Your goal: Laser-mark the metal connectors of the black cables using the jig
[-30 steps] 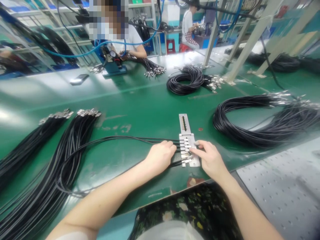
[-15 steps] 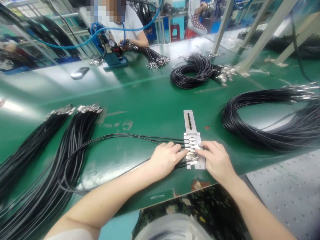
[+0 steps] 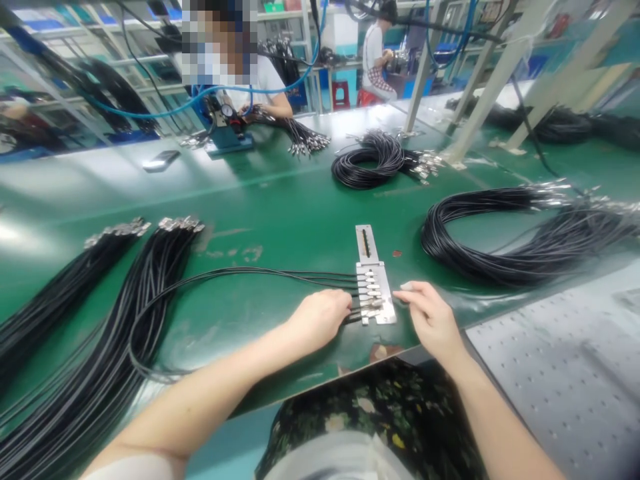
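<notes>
From my head the one view looks forward and down over the desk (image 3: 300,220). My forearms (both bare) fill its near edge.

The surface (image 3: 280,207) is glossy green, with white glare (image 3: 13,235) at its left end and along its far side. Pale posts (image 3: 470,113) slant up from its right half. Beyond it stand red stools (image 3: 341,95) and shelves (image 3: 287,15); a grey dotted panel (image 3: 545,360) adjoins its near right edge.

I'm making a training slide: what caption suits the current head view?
Left hand at black cables with ends on a metal plate, right hand beside it, at a green table.
</notes>
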{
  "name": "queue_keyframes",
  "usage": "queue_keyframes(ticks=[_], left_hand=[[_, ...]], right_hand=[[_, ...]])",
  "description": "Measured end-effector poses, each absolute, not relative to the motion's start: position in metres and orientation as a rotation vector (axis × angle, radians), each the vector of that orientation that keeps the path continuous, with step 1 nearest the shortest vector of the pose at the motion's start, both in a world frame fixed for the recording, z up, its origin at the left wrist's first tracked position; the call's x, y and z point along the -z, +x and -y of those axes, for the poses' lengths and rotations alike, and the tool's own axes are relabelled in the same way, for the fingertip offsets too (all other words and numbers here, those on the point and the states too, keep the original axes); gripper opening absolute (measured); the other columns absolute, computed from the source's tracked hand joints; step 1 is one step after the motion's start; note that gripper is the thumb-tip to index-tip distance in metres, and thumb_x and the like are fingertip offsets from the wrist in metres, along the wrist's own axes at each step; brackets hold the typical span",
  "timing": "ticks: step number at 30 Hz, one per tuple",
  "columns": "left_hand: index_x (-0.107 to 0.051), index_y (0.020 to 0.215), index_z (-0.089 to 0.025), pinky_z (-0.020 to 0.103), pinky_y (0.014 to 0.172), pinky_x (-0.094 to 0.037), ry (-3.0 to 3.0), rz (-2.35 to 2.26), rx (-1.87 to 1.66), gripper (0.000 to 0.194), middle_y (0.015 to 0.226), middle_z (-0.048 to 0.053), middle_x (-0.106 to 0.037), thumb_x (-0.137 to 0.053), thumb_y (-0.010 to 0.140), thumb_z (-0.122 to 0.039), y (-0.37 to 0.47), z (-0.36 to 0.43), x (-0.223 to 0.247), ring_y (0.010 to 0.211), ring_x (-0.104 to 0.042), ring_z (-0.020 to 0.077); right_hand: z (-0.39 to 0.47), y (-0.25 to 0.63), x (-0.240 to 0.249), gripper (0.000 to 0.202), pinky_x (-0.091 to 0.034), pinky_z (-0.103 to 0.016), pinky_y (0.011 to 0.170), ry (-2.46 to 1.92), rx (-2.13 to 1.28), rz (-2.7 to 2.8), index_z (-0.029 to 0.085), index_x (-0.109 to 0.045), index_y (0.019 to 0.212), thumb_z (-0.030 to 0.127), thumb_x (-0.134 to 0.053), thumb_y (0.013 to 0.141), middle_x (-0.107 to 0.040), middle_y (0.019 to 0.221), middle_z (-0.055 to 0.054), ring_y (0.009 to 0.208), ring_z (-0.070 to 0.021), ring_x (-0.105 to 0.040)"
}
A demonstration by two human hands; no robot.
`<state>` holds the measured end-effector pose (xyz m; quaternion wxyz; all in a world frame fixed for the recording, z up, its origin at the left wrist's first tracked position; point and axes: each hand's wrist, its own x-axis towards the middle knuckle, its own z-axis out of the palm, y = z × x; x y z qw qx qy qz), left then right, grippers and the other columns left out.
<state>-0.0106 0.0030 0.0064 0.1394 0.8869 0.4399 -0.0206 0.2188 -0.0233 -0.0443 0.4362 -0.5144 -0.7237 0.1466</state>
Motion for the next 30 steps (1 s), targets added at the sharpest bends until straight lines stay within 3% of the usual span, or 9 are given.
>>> queue_keyframes(ticks=[5, 20, 25, 30], left_hand=[[-0.051, 0.091, -0.019, 0.026, 0.064, -0.042, 2.552, -1.4, 0.031, 0.021, 0.088, 0.003, -0.058, -0.03, 0.091, -0.019, -0.012, -0.008, -0.008, 0.077, -0.056, 0.0162], [-0.05, 0.088, -0.017, 0.026, 0.059, -0.044, 2.712, -1.369, 0.176, 0.016, 0.084, 0.003, -0.052, -0.036, 0.086, -0.01, -0.005, -0.007, 0.008, 0.076, -0.05, 0.0175], [-0.043, 0.12, -0.028, 0.023, 0.059, -0.042, 2.768, -1.181, 0.085, 0.034, 0.088, 0.002, -0.052, -0.033, 0.091, -0.017, -0.01, -0.009, 0.01, 0.076, -0.049, 0.0154], [-0.041, 0.124, -0.029, 0.022, 0.051, -0.037, 2.83, -1.117, 0.158, 0.034, 0.088, 0.004, -0.052, -0.029, 0.093, -0.023, -0.013, -0.01, 0.011, 0.076, -0.048, 0.0157]], right_hand=[[0.024, 0.216, 0.048, 0.035, -0.049, -0.032, 0.075, -1.299, -0.303, 1.847, 0.021, -0.066, 0.092, 0.007, -0.036, 0.082, -0.056, 0.098, -0.007, 0.088, -0.0172, -0.058], [0.022, 0.213, 0.049, 0.043, -0.042, -0.037, 0.075, -1.313, -0.126, 2.186, 0.021, -0.065, 0.104, 0.001, -0.038, 0.078, -0.052, 0.109, -0.009, 0.086, -0.0196, -0.049], [0.022, 0.21, 0.049, 0.043, -0.04, -0.037, 0.075, -1.313, -0.08, 2.173, 0.02, -0.067, 0.099, -0.001, -0.038, 0.075, -0.055, 0.105, -0.009, 0.086, -0.0205, -0.049], [0.02, 0.209, 0.048, 0.04, -0.038, -0.036, 0.073, -1.324, -0.13, 2.151, 0.02, -0.067, 0.097, -0.001, -0.039, 0.077, -0.055, 0.104, -0.009, 0.085, -0.0201, -0.048]])
